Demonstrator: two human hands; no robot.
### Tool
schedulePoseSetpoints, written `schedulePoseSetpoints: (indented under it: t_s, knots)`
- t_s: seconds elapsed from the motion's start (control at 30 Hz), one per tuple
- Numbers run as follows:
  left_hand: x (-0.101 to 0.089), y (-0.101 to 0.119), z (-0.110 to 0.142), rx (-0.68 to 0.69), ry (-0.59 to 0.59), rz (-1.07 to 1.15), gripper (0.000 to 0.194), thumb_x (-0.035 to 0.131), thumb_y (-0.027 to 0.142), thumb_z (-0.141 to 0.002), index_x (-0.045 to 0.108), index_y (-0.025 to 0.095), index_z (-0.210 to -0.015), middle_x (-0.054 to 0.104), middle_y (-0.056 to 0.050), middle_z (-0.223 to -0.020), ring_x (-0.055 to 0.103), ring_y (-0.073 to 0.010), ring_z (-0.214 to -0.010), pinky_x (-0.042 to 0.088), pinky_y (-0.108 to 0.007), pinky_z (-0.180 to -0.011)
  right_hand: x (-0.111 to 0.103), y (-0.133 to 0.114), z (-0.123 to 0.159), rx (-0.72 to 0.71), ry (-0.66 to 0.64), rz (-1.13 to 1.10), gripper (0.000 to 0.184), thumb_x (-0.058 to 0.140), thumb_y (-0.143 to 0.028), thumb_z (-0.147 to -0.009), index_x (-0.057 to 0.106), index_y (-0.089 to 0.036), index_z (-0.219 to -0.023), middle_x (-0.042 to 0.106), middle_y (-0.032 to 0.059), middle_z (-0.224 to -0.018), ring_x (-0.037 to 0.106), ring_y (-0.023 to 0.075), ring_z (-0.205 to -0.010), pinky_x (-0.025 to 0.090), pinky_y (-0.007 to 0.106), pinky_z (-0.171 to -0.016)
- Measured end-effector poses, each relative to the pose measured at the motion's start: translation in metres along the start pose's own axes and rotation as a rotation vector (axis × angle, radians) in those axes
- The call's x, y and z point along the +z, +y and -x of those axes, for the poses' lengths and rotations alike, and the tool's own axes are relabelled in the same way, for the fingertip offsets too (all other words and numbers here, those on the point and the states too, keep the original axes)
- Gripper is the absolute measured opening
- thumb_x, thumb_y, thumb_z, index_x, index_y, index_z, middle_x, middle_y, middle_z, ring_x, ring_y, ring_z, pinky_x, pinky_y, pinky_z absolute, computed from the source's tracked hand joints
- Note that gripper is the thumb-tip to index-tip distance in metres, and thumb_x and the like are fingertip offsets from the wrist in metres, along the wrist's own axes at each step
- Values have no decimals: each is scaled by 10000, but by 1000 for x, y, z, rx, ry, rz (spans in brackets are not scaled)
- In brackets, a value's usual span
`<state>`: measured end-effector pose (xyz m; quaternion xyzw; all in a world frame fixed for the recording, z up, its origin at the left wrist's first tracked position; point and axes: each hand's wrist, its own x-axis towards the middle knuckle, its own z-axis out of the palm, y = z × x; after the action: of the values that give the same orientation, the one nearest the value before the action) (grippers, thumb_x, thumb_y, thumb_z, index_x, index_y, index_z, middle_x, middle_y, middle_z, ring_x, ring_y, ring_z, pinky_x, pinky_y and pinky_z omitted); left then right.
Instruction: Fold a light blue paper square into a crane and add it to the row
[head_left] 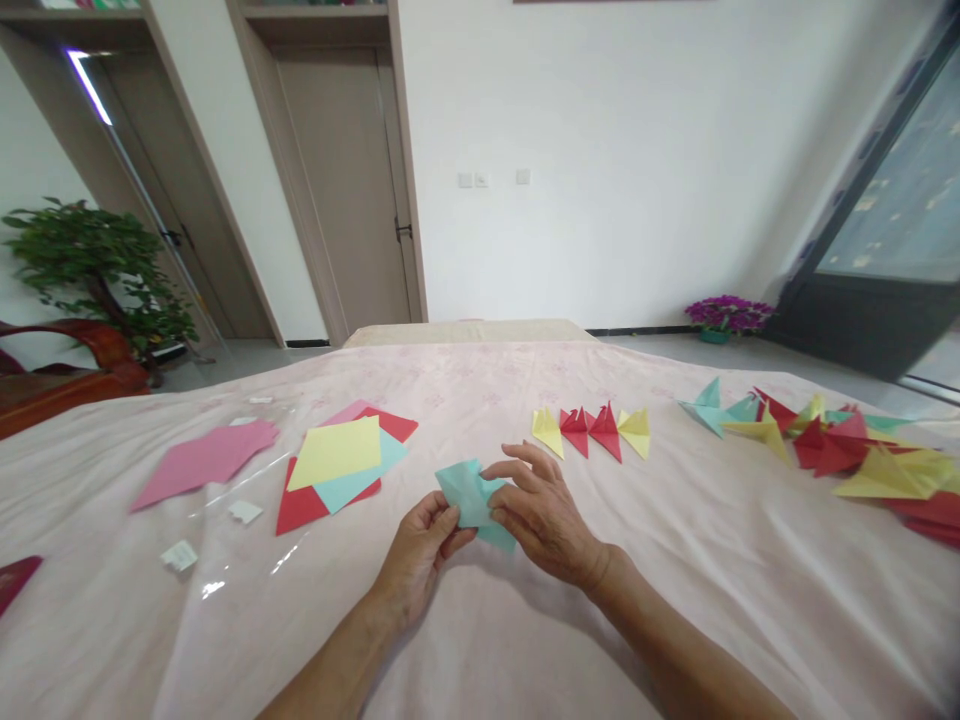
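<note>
A light-blue sheet of origami paper [466, 492], partly folded, is held between both hands above the table. My left hand [424, 545] pinches its lower left edge between thumb and fingers. At the right side of the paper, my right hand [544, 515] has its thumb and a finger on a fold, with the other fingers bent and raised. Part of the paper hides behind the right fingers. Beyond the right hand stand folded paper cranes in a row, among them a red crane [606, 432] and a yellow crane [547, 432].
On the left lie pink paper sheets [202, 465] and a fanned stack topped by a yellow sheet [337, 450]. A clear plastic wrapper [247, 550] and white scraps [180, 556] are near them. More folded pieces, including a yellow one [892, 472], are heaped at right on the pink tablecloth [675, 620].
</note>
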<state>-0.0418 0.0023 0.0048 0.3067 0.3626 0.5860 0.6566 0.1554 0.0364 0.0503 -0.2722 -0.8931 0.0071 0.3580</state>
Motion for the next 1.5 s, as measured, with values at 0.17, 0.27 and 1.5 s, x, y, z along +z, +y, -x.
schedulePoseSetpoints:
  t_s: [0.17, 0.27, 1.5]
  knots:
    - [2, 1, 0, -50, -15, 30, 323, 834, 251, -706, 695, 118, -965, 715, -61, -975, 685, -118, -809, 595, -183, -727, 2, 2, -3, 87, 14, -118, 133, 546, -266, -925, 644, -257, -836, 660, 3, -797, 553, 221, -1019, 254, 504, -1105]
    - [3, 1, 1, -78, -40, 50, 313, 822, 246, -724, 692, 115, -977, 717, -66, -999, 690, -119, -831, 597, -182, -748, 7, 3, -4, 163, 64, -201, 141, 583, -304, -909, 646, -246, -796, 631, -10, -732, 572, 192, -844, 291, 488, -1073]
    - [2, -5, 2, -125, 23, 97, 257, 778, 160, -767, 676, 119, -999, 712, -74, -1048, 698, -119, -804, 616, -206, -750, 19, 14, -1, 560, 55, -567, 284, 700, -273, -784, 720, -234, -1065, 698, 41, -899, 642, 216, -899, 494, 347, -827]
